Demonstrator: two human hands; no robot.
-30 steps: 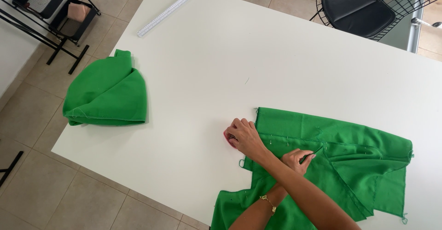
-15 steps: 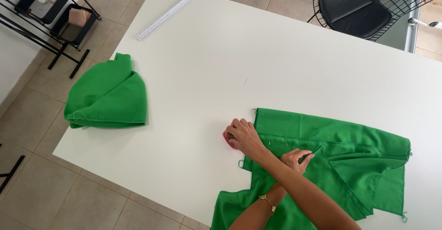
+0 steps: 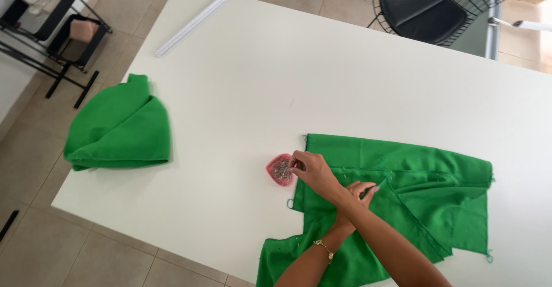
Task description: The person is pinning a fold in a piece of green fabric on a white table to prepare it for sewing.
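Observation:
A large piece of green fabric (image 3: pixel 414 189) lies flat on the white table (image 3: pixel 241 80), with several pins along its edges. My forearms are crossed. My right hand (image 3: pixel 310 171) reaches left to a small pink heart-shaped pin dish (image 3: pixel 279 170) beside the fabric's left edge. Its fingertips are pinched over the dish rim, and a pin between them is too small to see. My left hand (image 3: pixel 361 192), with a gold bracelet on its wrist, holds a fold of the green fabric down near the middle.
A second, folded bundle of green fabric (image 3: pixel 118 127) sits near the table's left edge. A long white ruler (image 3: pixel 191 25) lies at the far left corner. A black wire chair (image 3: pixel 422 5) stands beyond the table and a black rack (image 3: pixel 54 28) on the tiled floor at left.
My right hand covered the pink dish before; it has drawn back slightly, so the dish now shows. My left hand stays on the fabric.

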